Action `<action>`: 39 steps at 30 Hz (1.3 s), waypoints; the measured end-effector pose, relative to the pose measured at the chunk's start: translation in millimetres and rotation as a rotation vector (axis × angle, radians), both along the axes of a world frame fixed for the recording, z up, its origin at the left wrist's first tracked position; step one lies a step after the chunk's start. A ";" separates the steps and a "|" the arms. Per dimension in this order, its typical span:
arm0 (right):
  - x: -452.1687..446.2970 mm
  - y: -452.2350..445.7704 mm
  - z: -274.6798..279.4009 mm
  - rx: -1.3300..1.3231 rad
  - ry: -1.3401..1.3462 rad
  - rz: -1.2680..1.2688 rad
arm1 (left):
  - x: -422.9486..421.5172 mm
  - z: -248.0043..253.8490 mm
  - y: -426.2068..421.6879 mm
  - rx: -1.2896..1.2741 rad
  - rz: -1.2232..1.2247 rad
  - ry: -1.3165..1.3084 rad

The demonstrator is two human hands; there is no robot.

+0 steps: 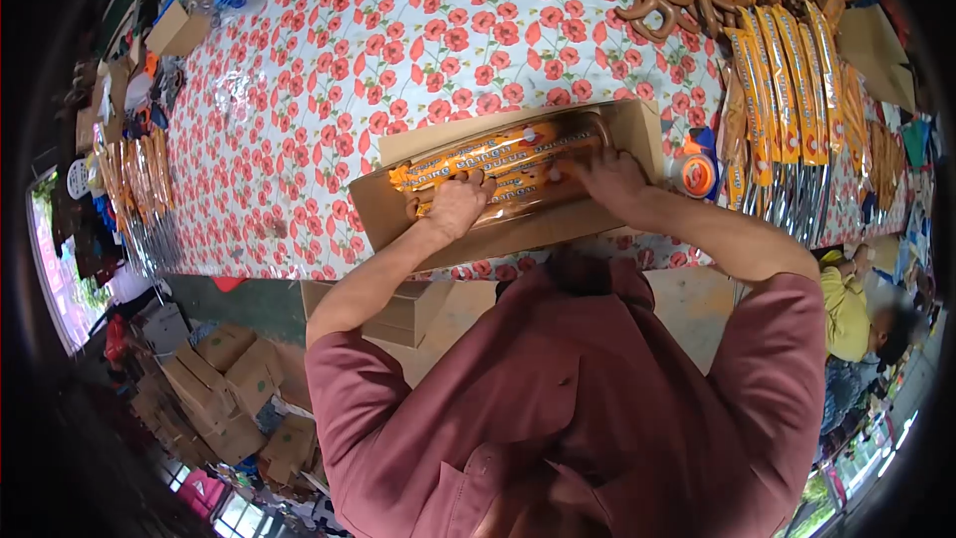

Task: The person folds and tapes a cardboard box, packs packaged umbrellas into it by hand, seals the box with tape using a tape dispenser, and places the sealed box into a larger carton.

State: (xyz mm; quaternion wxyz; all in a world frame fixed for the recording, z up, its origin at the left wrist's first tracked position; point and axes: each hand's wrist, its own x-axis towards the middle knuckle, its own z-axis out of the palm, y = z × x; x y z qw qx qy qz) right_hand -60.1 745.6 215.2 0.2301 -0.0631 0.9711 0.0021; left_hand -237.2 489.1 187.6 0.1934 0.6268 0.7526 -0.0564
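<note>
The fingers of the left hand (458,207) are being held curled and narrow over the orange-sleeved sticks (523,149), towards their left end; whether a grip is being taken cannot be told. The fingers of the right hand (615,186) are being held loosely spread near a brown hooked handle (600,126), too blurred for any hold to be made out. The sleeved sticks are being contained lengthwise in an open cardboard carton (371,211), which is being supported by the flower-patterned counter (299,139). The bundle is apparently being settled in the carton, and even pressure at both ends is seemingly being called for next, with the handle tucked fully inside. Just right of the carton, a blue tape dispenser (696,176) is being kept within reach; beyond it, a row of similar sleeved sticks (787,90) is being held by the counter.
</note>
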 end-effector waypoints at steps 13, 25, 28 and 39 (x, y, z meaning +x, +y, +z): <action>-59.2 70.7 78.5 -0.742 0.030 0.054 | -8.6 5.7 4.7 -0.131 0.053 -0.154; -90.4 521.3 23.4 0.044 1.368 -1.216 | -135.4 99.0 268.1 0.303 0.819 -1.042; -69.0 611.9 31.4 0.069 1.006 -1.588 | -149.5 57.5 339.9 0.199 1.158 -1.101; -79.3 698.8 -5.3 -0.438 0.358 -1.660 | -159.5 -79.2 581.7 0.643 1.013 -0.912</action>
